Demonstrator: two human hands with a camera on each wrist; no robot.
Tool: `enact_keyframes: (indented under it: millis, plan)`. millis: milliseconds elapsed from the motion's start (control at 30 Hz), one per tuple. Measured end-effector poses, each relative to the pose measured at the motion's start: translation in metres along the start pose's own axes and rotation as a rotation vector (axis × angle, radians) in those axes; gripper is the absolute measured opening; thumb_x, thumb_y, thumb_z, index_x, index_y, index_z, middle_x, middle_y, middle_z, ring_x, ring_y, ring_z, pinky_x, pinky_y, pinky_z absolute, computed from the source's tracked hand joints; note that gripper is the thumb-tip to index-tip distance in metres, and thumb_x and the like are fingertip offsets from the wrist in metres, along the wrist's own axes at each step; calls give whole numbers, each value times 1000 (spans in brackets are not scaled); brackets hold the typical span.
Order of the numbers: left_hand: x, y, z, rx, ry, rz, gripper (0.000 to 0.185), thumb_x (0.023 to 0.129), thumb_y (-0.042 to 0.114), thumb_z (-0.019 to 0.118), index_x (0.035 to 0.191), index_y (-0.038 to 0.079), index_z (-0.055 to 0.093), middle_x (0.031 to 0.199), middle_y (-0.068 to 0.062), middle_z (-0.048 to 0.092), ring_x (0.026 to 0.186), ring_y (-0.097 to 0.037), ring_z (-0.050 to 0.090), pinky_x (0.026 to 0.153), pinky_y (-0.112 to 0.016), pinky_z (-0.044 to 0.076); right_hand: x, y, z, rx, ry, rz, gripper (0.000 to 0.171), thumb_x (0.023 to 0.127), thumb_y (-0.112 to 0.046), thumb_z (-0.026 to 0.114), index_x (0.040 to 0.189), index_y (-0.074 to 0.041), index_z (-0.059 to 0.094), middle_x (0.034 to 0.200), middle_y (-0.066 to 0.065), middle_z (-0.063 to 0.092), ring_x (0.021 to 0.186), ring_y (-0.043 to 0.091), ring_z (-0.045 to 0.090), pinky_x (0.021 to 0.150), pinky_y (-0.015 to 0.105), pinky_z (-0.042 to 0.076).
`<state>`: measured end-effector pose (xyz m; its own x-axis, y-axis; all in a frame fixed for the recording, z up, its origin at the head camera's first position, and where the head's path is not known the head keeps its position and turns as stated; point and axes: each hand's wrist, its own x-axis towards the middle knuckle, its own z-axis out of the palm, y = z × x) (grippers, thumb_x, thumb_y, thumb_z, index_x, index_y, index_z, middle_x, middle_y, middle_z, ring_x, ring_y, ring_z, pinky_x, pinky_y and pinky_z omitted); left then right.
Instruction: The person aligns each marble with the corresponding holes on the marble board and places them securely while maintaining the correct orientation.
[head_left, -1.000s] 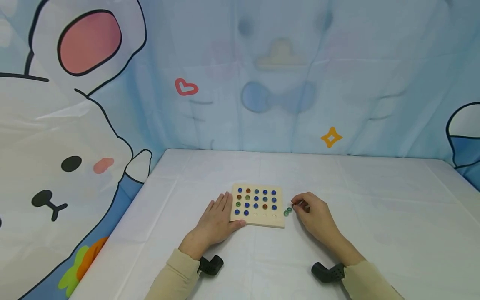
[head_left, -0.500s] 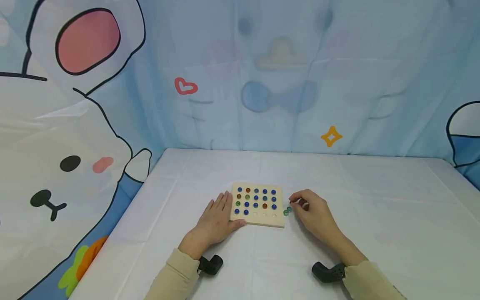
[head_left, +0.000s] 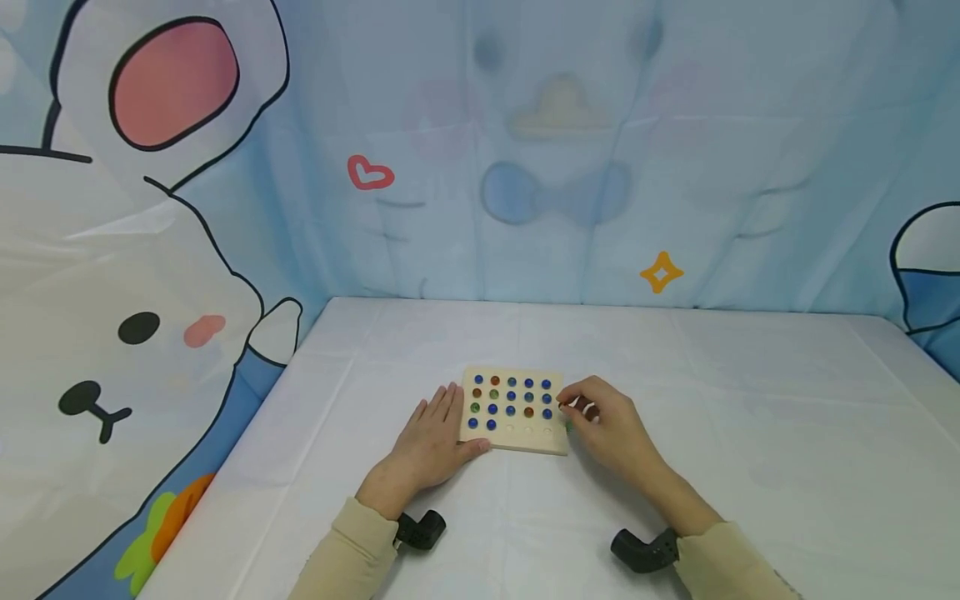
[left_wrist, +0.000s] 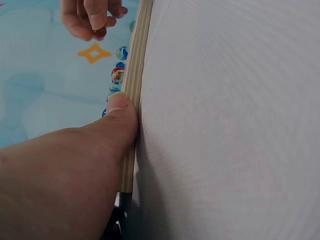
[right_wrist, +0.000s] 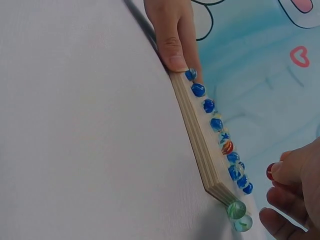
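At the lower middle of the head view a pale wooden board [head_left: 514,412] lies flat on the white worktop [head_left: 750,433], its dimples filled mostly with blue marbles [head_left: 512,382], a few orange and green ones among them; the nearest row shows bare dimples. The left hand [head_left: 429,442] lies flat on the worktop just left of the board, fingers straight and spread, the thumb pressed against the board's near edge; the left wrist view shows that thumb [left_wrist: 122,107] touching the layered plywood side. The right hand [head_left: 600,421] hovers at the board's right edge with fingers curled, and in the right wrist view its fingertips pinch a small red marble [right_wrist: 270,171] above the board's corner. Two green marbles [right_wrist: 239,215] rest on the worktop touching each other, right against that same corner, at the bottom right of the right wrist frame. The two hands stand apart, one on each side of the board. Behind the worktop hangs a pale blue cartoon backdrop [head_left: 525,150].
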<state>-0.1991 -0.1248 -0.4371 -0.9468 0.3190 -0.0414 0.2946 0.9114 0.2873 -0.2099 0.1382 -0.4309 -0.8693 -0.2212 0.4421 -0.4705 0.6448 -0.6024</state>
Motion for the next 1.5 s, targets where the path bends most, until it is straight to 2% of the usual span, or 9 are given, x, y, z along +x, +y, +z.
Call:
enact_keyframes:
  millis: [200, 600, 967, 1333, 1500]
  plan:
    - [-1, 0, 1, 4, 1, -1, 89, 99, 57, 49, 157, -2, 16, 165, -17, 18, 154, -32, 15, 124, -51, 18, 0, -6, 5, 35, -2, -27, 18, 85, 9, 69, 97, -5, 69, 95, 2, 67, 80, 11, 57, 66, 20, 53]
    - [1, 0, 0, 28, -2, -6, 90, 98, 59, 47, 157, -1, 16, 166, -16, 17, 154, -31, 15, 125, -50, 18, 2, -18, 20, 81, -45, -33, 18, 85, 7, 70, 95, -9, 71, 92, -1, 67, 80, 9, 57, 68, 21, 53]
    - [0, 0, -1, 33, -2, 3, 90, 98, 59, 47, 157, -3, 17, 165, -17, 19, 154, -32, 17, 124, -50, 20, 2, -27, 35, 148, -80, -65, 16, 85, 5, 71, 96, -7, 70, 90, -3, 65, 78, 6, 55, 68, 19, 52]
    - [0, 1, -1, 39, -7, 0, 90, 98, 60, 46, 157, -2, 17, 165, -17, 19, 154, -32, 17, 124, -50, 20, -1, -28, 48, 96, -132, -3, 17, 87, 3, 71, 96, -12, 70, 89, -4, 63, 75, 7, 52, 65, 18, 48]
    - [0, 0, -2, 36, -9, -4, 90, 98, 60, 45, 157, -2, 17, 165, -17, 18, 154, -32, 16, 124, -50, 19, 1, -29, 50, 91, -136, -4, 16, 87, 2, 71, 95, -11, 70, 87, -4, 61, 73, 8, 50, 63, 18, 46]
